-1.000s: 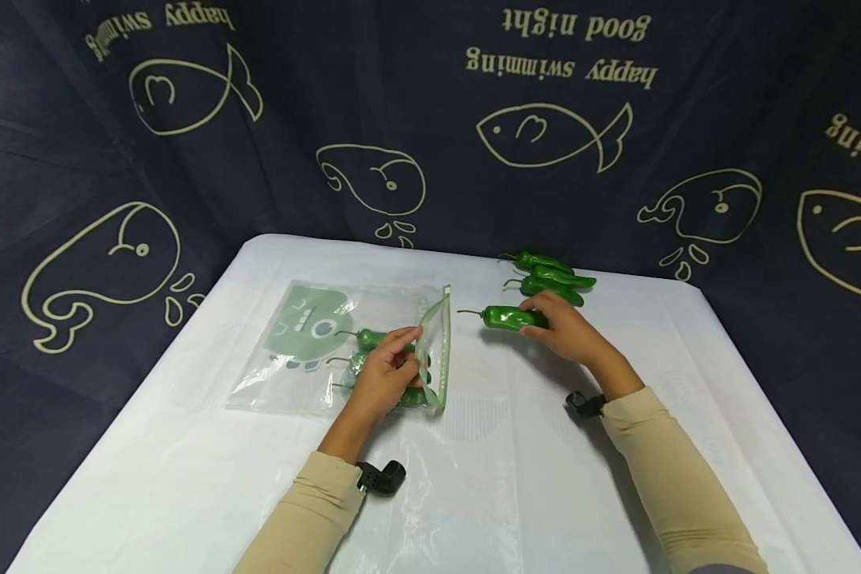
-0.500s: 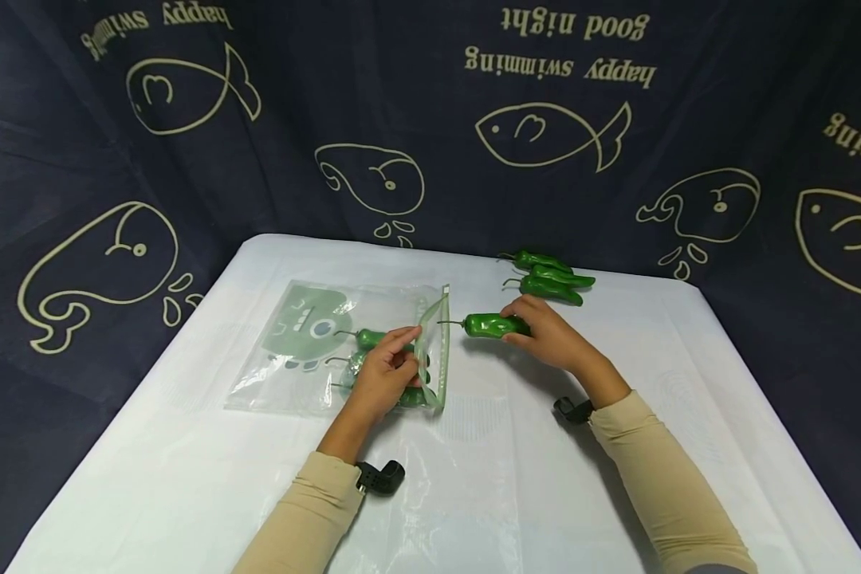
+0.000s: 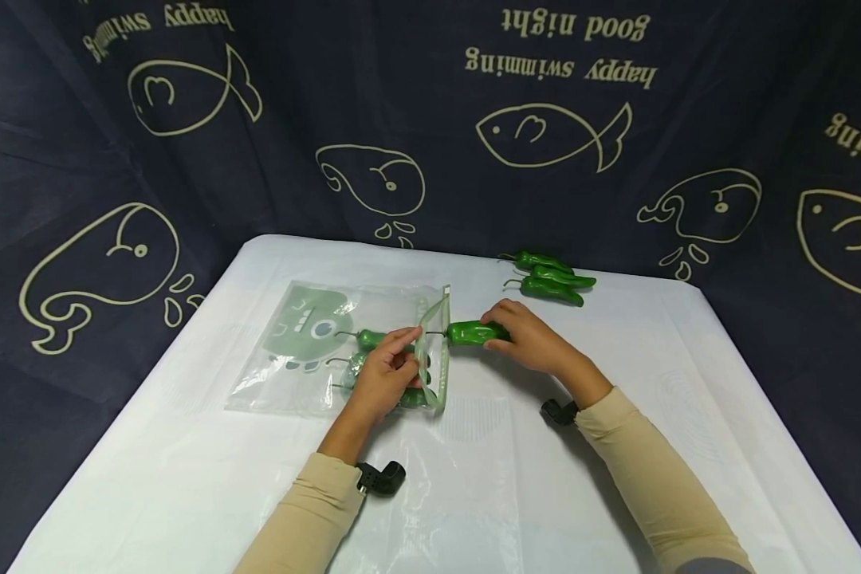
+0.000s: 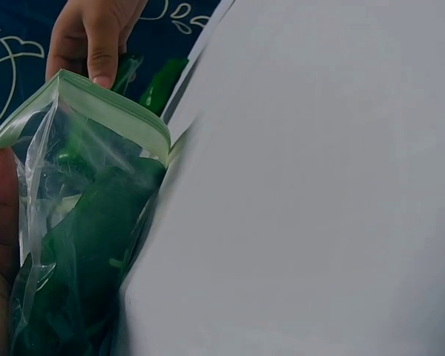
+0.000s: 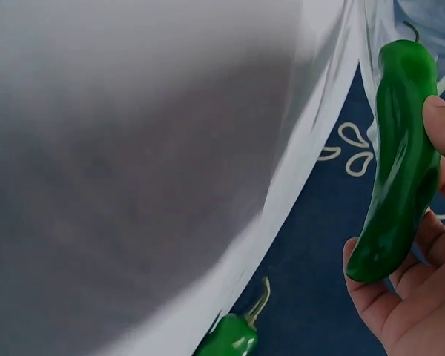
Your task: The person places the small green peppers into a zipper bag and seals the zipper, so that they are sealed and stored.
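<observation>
My right hand (image 3: pixel 527 336) grips a glossy green chili pepper (image 3: pixel 466 332) by its tip end, thumb on one side and fingers on the other. The pepper's stem points left and overlaps the mouth of a clear zip bag (image 3: pixel 258 391) in the head view. In the right wrist view, the whole curved pepper (image 5: pixel 404 141) shows. The bag lies flat with a green monster print, and its green-edged mouth (image 4: pixel 115 111) gapes. My left hand (image 3: pixel 382 381) holds the bag at that mouth. Several green peppers (image 3: pixel 373 340) lie inside, partly hidden by this hand.
Three more green peppers (image 3: pixel 551 290) lie close together near the back edge of the white-covered table (image 3: pixel 581 494). A dark blue curtain (image 3: pixel 430 104) with fish and whale drawings hangs behind. A black wrist camera (image 3: pixel 382 478) sits on the left wrist.
My right hand has carried the pepper leftward and slightly nearer, from beside the pile to the bag's mouth. The left hand and the bag have stayed put.
</observation>
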Motion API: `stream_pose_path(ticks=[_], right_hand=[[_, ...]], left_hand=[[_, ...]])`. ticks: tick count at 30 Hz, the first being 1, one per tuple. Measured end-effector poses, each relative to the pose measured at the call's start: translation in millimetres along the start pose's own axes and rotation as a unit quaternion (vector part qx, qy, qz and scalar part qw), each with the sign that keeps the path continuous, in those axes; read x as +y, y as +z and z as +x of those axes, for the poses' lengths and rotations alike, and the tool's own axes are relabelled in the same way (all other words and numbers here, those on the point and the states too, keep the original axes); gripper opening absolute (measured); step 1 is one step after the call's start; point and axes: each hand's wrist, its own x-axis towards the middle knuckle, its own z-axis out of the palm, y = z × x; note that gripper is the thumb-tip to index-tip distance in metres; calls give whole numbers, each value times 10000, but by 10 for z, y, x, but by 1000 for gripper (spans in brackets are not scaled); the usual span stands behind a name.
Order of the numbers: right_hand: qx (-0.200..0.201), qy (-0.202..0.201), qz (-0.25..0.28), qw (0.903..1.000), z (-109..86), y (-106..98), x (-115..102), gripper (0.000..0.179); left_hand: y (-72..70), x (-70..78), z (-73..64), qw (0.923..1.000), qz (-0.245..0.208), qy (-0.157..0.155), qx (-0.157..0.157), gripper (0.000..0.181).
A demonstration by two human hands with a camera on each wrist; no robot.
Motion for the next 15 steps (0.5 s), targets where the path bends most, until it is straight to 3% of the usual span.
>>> stream_pose_path(ticks=[15], right_hand=[[120, -19, -45, 9999, 176, 158, -146, 35]], left_hand=[[-10, 8, -10, 10000, 19, -7, -4, 53]])
